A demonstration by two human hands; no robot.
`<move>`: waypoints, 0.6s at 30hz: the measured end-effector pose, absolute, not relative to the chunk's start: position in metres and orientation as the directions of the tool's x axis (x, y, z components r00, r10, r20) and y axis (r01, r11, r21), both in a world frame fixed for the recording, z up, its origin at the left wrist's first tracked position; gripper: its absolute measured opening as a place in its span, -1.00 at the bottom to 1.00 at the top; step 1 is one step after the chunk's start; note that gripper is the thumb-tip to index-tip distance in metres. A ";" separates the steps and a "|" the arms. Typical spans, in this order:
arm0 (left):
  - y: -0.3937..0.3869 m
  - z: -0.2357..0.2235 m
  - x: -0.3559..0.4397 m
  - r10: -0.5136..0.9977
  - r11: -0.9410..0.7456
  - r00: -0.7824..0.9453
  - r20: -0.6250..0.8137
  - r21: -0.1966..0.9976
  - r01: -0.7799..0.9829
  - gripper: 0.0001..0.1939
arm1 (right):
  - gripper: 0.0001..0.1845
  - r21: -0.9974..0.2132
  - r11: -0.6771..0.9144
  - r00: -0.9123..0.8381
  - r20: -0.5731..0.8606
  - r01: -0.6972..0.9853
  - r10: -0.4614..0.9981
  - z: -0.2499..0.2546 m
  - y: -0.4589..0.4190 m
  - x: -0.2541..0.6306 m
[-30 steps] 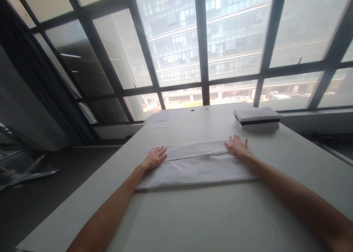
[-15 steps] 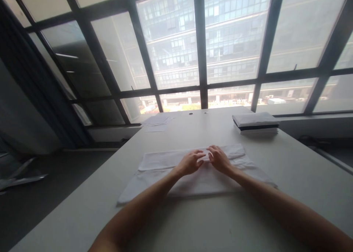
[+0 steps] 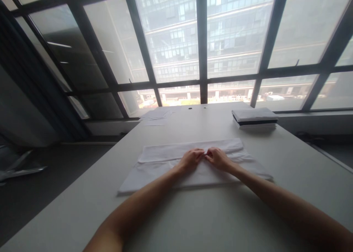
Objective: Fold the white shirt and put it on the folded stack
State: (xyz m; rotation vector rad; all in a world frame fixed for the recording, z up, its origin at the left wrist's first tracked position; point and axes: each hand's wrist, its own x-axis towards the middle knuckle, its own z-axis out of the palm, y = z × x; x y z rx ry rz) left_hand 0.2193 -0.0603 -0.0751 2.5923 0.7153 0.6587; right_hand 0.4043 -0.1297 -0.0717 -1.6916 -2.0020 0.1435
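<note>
On the far left, dim floor (image 3: 41, 193) runs below the dark wall, with some pale flat scraps (image 3: 19, 171) lying on it. Next comes the long pale bench (image 3: 209, 222), stretching away toward the big framed window (image 3: 201, 42). Near the bench's far left corner lie a few loose sheets of paper (image 3: 157, 116).

In the middle of the bench lies a white cloth (image 3: 154, 171), folded into a wide flat band whose far edge is doubled over toward the person. The left hand (image 3: 191, 159) rests on the cloth at its centre, palm down, its fingers (image 3: 199, 155) curled in and pressing on the fold line; whether they pinch the fabric or only press it cannot be told from this angle. Touching it fingertip to fingertip is the right hand (image 3: 220, 159), also on the cloth's centre, its fingers (image 3: 211, 154) bent the same way, and here too it is unclear whether the fabric is pinched. Both forearms reach in from the near edge and meet over the cloth.

Further right and farther back, well apart from the cloth, sits a neat stack of folded cloths (image 3: 255, 119), pale with one dark layer, near the window sill (image 3: 317, 116)
</note>
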 end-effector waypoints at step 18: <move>-0.063 -0.081 0.220 0.556 -0.824 0.715 0.424 0.392 0.409 -0.57 | -0.68 -0.352 0.214 -0.048 0.425 0.911 0.904 -0.079 -0.125 0.410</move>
